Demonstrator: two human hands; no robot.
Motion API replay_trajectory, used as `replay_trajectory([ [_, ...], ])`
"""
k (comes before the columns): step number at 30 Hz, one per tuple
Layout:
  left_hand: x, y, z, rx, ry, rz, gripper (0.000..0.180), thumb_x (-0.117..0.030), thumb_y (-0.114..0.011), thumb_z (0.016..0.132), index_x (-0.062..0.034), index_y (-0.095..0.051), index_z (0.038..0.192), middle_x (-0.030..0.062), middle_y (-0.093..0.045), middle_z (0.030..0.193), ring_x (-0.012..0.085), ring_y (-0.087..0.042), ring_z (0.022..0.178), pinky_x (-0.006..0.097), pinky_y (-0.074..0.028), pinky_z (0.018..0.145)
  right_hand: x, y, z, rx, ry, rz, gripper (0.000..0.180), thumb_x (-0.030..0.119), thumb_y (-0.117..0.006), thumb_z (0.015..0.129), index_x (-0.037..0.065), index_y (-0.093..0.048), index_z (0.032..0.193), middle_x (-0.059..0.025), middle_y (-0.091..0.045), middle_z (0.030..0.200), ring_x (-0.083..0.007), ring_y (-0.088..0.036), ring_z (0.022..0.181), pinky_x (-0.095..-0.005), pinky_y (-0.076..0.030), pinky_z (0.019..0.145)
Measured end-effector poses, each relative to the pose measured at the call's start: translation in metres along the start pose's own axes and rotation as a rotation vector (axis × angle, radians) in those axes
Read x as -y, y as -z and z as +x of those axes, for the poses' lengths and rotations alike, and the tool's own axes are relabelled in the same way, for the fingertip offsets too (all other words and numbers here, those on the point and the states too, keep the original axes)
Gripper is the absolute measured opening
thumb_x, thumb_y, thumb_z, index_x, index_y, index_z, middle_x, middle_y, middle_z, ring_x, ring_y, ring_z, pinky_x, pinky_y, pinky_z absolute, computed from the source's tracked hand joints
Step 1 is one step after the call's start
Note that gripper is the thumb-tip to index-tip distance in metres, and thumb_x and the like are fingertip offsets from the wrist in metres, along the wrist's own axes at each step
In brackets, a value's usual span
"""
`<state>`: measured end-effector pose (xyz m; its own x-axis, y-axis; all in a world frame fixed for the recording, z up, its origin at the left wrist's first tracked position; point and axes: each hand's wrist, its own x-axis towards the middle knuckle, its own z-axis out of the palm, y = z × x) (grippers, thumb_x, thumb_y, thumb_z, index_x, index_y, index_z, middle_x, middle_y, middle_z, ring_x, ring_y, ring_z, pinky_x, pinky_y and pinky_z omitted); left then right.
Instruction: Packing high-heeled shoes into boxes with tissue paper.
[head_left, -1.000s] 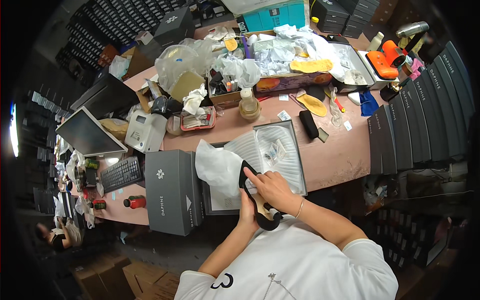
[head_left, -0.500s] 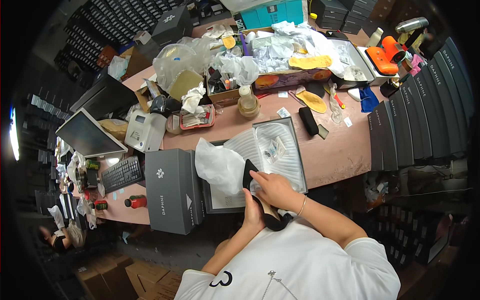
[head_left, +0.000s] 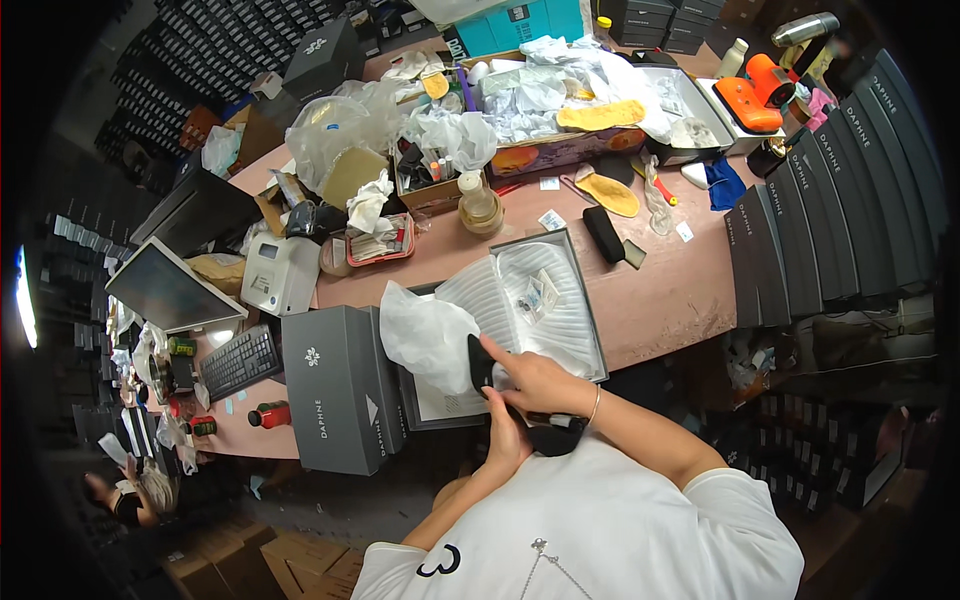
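Note:
Just in front of my white shirt, both hands are on a black shoe (head_left: 481,362), its narrow end pointing away from me. My left hand (head_left: 507,438) grips it from the left side, thumb up along it. Over its right side lies my right hand (head_left: 545,384), with the index finger stretched along the narrow end. Part of the shoe is hidden behind the fingers. Beyond it rests an open grey shoebox (head_left: 594,330) lined with white ribbed padding (head_left: 565,335), a small clear packet (head_left: 538,296) on top. White tissue paper (head_left: 425,335) spreads over the box's left side.
Closed grey shoeboxes (head_left: 330,385) stand left of the open one; a tall row (head_left: 835,200) lines the right. Behind are a glue jar (head_left: 480,210), a black brush-like block (head_left: 602,235), yellow insoles (head_left: 610,195) and a paper-filled carton (head_left: 560,150). A keyboard (head_left: 240,362) and monitor (head_left: 178,285) sit left.
The shoe has been rolled in my hands, so its tan part no longer shows. My right index finger now reaches along its narrow end. The whole view has shifted slightly.

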<state>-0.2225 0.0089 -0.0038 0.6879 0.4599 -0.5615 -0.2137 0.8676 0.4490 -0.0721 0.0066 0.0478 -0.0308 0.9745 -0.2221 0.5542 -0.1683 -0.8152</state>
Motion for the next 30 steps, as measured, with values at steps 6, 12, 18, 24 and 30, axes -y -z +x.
replay_trajectory([
  [6,-0.021,-0.044,-0.008,-0.138,-0.050,0.149,0.088,-0.076,-0.023,0.086,-0.0031,-0.038,0.134,0.0119,-0.055,0.119,0.0226,-0.055,0.107,0.036,-0.045,0.091,0.003,0.015,-0.022,0.003,-0.013,0.040,0.095,0.030,-0.076,0.071,0.005,-0.023,0.146,-0.0232,-0.063,0.089,-0.0382,-0.062,0.079,-0.0413,-0.048,0.069],
  [12,-0.030,-0.053,0.001,-0.234,-0.140,0.025,0.084,-0.073,-0.021,0.088,-0.0032,-0.042,0.131,0.0105,-0.055,0.119,0.0222,-0.054,0.108,0.036,-0.043,0.093,-0.002,0.024,-0.021,-0.023,0.028,0.140,0.083,0.027,-0.074,0.076,0.007,-0.031,0.143,-0.0213,-0.058,0.071,-0.0368,-0.059,0.067,-0.0400,-0.046,0.065],
  [18,-0.047,-0.008,0.012,-0.205,0.000,-0.006,0.079,-0.073,-0.018,0.089,-0.0075,-0.049,0.120,0.0106,-0.060,0.098,0.0237,-0.059,0.079,0.038,-0.051,0.071,-0.035,0.027,-0.008,-0.512,0.246,-0.359,0.050,0.023,-0.069,0.076,0.008,-0.053,0.120,-0.0107,-0.062,0.085,-0.0290,-0.060,0.083,-0.0386,-0.044,0.073],
  [24,-0.034,-0.028,-0.002,-0.171,0.043,-0.044,0.077,-0.071,-0.022,0.090,-0.0111,-0.035,0.137,0.0099,-0.048,0.128,0.0226,-0.049,0.116,0.037,-0.040,0.097,-0.026,-0.007,0.018,-0.190,0.452,-0.597,0.015,0.018,-0.061,0.075,0.010,-0.059,0.087,-0.0009,-0.058,0.076,-0.0182,-0.057,0.077,-0.0328,-0.039,0.072],
  [30,-0.040,0.016,0.017,-0.308,0.008,-0.167,0.080,-0.073,-0.016,0.088,-0.0086,-0.048,0.123,0.0095,-0.060,0.097,0.0229,-0.059,0.081,0.038,-0.050,0.072,-0.034,0.012,-0.014,-0.493,0.321,-0.590,0.024,0.016,-0.067,0.070,0.009,-0.061,0.092,-0.0028,-0.059,0.077,-0.0194,-0.058,0.078,-0.0355,-0.041,0.070],
])
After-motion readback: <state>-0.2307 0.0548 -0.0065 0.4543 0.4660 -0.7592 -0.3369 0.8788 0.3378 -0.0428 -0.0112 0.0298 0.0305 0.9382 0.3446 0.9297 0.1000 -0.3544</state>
